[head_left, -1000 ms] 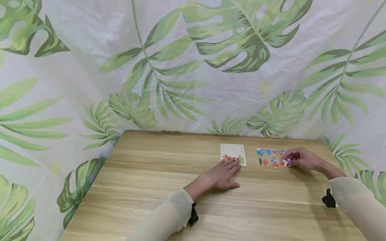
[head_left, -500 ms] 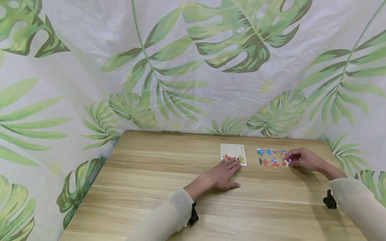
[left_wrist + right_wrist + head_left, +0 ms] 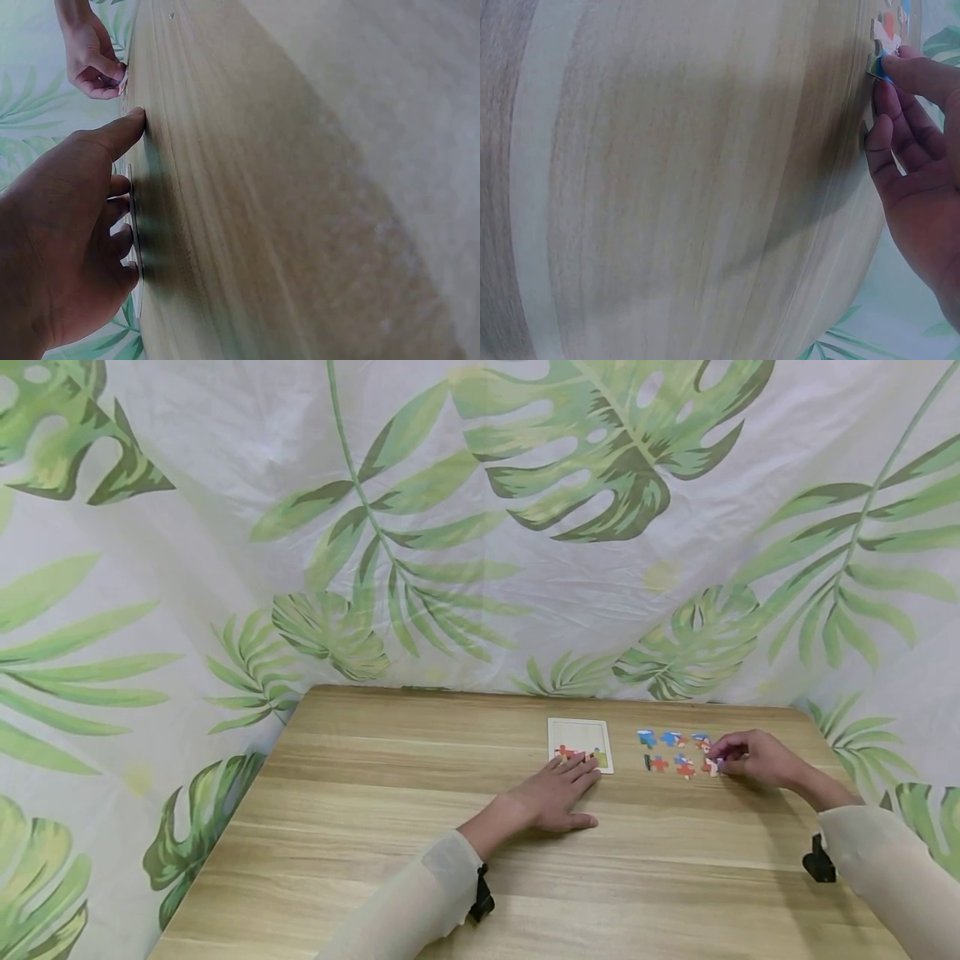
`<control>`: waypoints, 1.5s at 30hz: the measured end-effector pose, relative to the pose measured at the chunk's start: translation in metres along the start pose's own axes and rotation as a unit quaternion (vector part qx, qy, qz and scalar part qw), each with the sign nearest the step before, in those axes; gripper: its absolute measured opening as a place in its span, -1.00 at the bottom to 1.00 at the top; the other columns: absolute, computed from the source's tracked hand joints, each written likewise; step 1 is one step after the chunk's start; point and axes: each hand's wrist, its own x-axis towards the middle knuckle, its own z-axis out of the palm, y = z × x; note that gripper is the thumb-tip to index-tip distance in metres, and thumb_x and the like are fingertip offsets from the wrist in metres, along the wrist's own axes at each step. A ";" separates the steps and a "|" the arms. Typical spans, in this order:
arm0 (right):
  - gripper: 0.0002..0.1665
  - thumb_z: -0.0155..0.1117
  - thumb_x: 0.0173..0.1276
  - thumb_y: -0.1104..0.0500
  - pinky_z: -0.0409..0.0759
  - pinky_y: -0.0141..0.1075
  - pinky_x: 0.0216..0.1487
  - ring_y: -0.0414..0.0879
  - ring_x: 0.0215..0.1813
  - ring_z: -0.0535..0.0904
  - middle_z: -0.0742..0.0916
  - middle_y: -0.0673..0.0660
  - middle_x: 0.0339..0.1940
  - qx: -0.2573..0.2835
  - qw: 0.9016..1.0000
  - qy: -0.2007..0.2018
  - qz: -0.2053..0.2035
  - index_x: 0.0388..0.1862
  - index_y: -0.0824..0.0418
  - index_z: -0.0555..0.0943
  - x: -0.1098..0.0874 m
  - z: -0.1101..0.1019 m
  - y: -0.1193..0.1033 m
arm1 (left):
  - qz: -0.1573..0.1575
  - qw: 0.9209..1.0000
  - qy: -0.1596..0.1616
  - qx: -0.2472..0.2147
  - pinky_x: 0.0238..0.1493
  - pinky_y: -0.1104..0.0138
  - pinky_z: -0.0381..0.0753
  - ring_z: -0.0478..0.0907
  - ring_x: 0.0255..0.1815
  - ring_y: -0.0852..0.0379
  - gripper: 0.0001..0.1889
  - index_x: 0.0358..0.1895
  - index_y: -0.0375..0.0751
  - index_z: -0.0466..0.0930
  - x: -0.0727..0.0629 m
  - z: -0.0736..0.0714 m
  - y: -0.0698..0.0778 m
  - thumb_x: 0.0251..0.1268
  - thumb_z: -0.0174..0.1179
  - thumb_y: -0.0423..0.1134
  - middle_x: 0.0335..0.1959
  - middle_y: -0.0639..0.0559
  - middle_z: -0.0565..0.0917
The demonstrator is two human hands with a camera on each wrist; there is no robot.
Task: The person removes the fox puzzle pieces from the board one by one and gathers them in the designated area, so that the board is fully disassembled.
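Note:
A pale rectangular puzzle tray [image 3: 577, 732] lies on the table, with a few red and yellow-green puzzle pieces [image 3: 564, 752] along its near side. My left hand [image 3: 553, 793] rests its outstretched fingers on the tray's near edge, covering part of those pieces; its thumb [image 3: 135, 118] is spread apart on the tabletop. To the right, my right hand [image 3: 759, 758] is at the right end of the loose pieces. Between its thumb and fingertips it pinches a blue and green puzzle piece [image 3: 878, 66], beside a white and red piece [image 3: 885, 34]. Fingers hide part of the pinched piece.
Several loose puzzle pieces lie in two rows right of the tray, among them a blue one [image 3: 647, 738] and a red and green one [image 3: 658, 763]. The wooden table [image 3: 420, 752] ends at a leaf-patterned cloth [image 3: 450, 635] behind it.
My right hand has shifted very slightly to the right and nearer, showing more of the white and red piece by its fingertips. My left hand has stayed on the tray.

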 end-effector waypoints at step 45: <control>-0.83 0.35 0.50 0.37 0.70 -0.24 -0.04 -0.12 -0.08 0.71 0.82 0.28 -0.08 0.043 0.995 -0.048 -0.077 0.01 0.37 0.76 0.087 0.038 -0.088 | 0.004 1.000 0.019 0.023 0.73 0.06 -0.06 -0.12 0.78 -0.01 -0.20 0.74 -0.09 0.03 -0.002 0.004 0.001 0.68 -0.11 0.28 0.78 -0.08 -0.06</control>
